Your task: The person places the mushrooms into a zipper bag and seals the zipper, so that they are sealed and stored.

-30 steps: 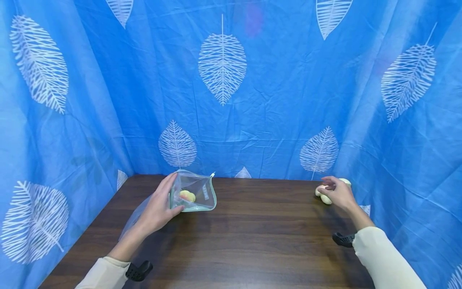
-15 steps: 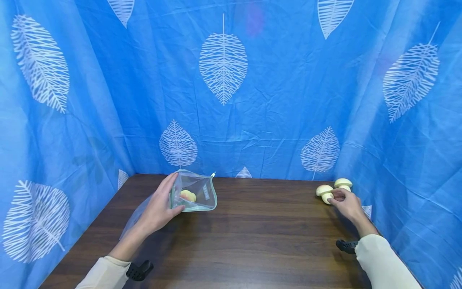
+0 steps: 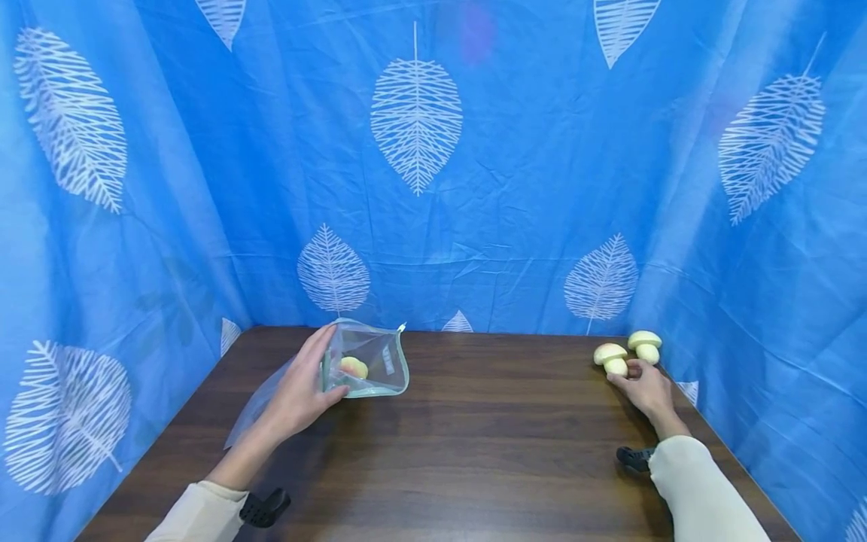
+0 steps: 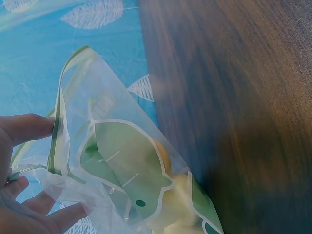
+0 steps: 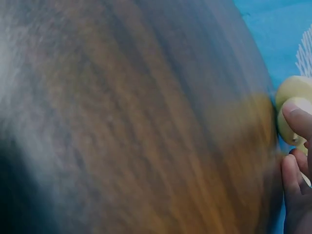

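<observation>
My left hand (image 3: 298, 399) holds a clear zipper bag (image 3: 389, 380) with a green edge, its mouth spread wide and facing right. Inside lies a pale yellow item with a pinkish patch (image 3: 354, 367); the left wrist view shows yellowish shapes (image 4: 178, 200) behind the bag's green printed design. Across the table, my right hand (image 3: 649, 393) pinches the stem of a cream toy-like mushroom (image 3: 610, 354) between thumb and fingers. Another mushroom (image 3: 645, 342) stands just behind that hand. In the right wrist view, the thumb (image 5: 300, 117) lies against the mushroom (image 5: 290, 92), partly cut off by the frame.
The dark wooden table (image 3: 474, 429) stretches between the two hands. Blue curtains (image 3: 508, 188) with white leaf prints enclose it at the back and both sides. Black bands (image 3: 264, 508) sit on both wrists.
My right hand has drawn back from over the mushrooms and come down at the front one's stem, uncovering both. My left hand and the bag have barely moved.
</observation>
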`<state>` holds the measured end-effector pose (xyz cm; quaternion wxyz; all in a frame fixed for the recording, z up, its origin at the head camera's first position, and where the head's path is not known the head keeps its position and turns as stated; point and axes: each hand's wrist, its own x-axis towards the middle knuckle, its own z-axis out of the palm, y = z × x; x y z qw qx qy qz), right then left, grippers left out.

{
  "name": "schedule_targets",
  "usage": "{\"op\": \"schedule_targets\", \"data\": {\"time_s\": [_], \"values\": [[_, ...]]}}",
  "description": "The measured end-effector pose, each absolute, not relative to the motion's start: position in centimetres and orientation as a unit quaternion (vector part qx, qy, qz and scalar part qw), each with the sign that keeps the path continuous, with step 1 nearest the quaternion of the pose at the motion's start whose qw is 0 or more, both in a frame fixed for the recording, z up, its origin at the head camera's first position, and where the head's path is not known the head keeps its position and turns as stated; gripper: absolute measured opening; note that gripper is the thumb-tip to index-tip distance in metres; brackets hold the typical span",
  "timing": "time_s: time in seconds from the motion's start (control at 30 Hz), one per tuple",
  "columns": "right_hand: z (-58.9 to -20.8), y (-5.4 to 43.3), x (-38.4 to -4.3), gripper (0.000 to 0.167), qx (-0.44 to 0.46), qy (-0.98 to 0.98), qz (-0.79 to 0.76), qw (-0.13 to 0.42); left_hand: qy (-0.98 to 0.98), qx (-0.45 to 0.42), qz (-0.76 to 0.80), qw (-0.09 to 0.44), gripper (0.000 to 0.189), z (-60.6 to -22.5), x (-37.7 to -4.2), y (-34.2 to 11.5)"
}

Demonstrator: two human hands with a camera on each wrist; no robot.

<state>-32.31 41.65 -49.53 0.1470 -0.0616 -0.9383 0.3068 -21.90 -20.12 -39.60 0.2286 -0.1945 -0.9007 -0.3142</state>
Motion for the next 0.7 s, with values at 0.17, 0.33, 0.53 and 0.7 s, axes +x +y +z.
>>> {"op": "schedule_targets", "data": {"time_s": [0.17, 0.33, 0.53, 0.7], "values": [[-49.72, 41.31, -32.75, 0.063, -0.066, -0.942, 0.292, 0.150, -0.900, -0.197, -0.314, 0.231, 0.098, -39.53, -21.85, -20.27], [-49.65, 41.12, -32.96, 0.059, -0.063, -0.939, 0.305, 0.145, -0.898, -0.199, -0.317, 0.231, 0.098, -39.49, -21.87, -20.39], [-49.55, 41.14, -32.80, 0.063, -0.083, -0.921, 0.356, 0.134, -0.899, -0.194, -0.321, 0.227, 0.099, -39.44, -21.89, -20.38], [-49.02, 40.80, -32.81, 0.066, -0.089, -0.914, 0.374, 0.130, -0.899, -0.192, -0.321, 0.227, 0.099, -39.31, -21.79, -20.39]]}}
